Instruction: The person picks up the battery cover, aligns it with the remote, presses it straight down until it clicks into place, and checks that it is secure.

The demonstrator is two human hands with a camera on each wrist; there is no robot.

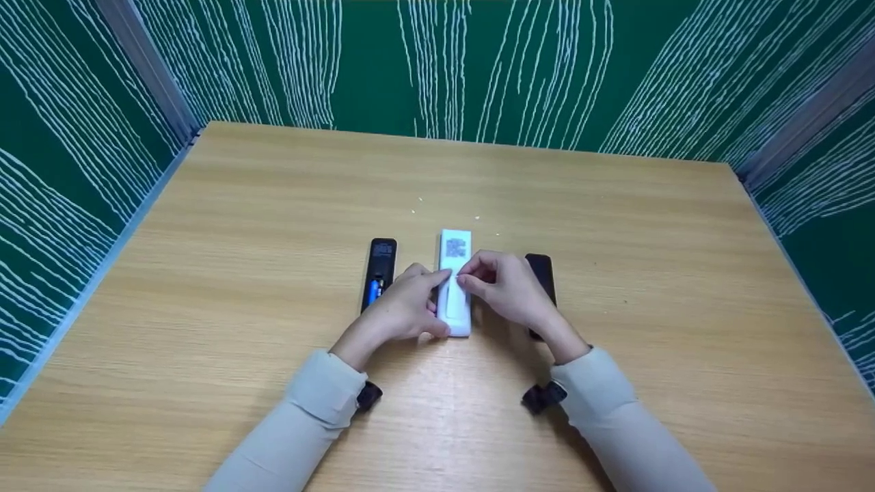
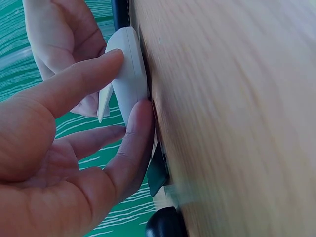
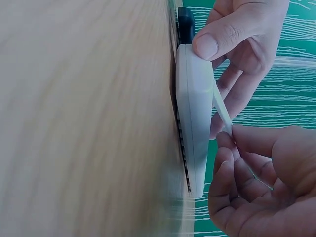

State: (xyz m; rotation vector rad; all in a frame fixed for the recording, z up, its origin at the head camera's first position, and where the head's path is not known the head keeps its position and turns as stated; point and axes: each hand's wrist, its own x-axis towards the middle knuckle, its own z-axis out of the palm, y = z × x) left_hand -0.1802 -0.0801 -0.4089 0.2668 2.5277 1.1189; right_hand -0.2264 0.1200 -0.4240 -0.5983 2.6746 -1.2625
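A white remote control (image 1: 456, 263) lies back side up on the table, a printed label near its far end. My left hand (image 1: 407, 304) grips it from the left, thumb on its near end (image 3: 186, 54) and fingers along the side. My right hand (image 1: 507, 285) pinches the far end of the battery cover (image 3: 222, 109) between thumb and fingers. That cover stands tilted up off the remote, its near end still against the body. The remote's battery compartment cannot be seen into from these views.
Left of the hands lies a black remote (image 1: 382, 253) with its compartment uncovered and a blue battery (image 1: 374, 290) inside. Another black remote (image 1: 540, 270) lies at right, partly behind my right hand. Tiny white bits (image 1: 477, 218) dot the wooden table (image 1: 307, 184). Green walls surround it.
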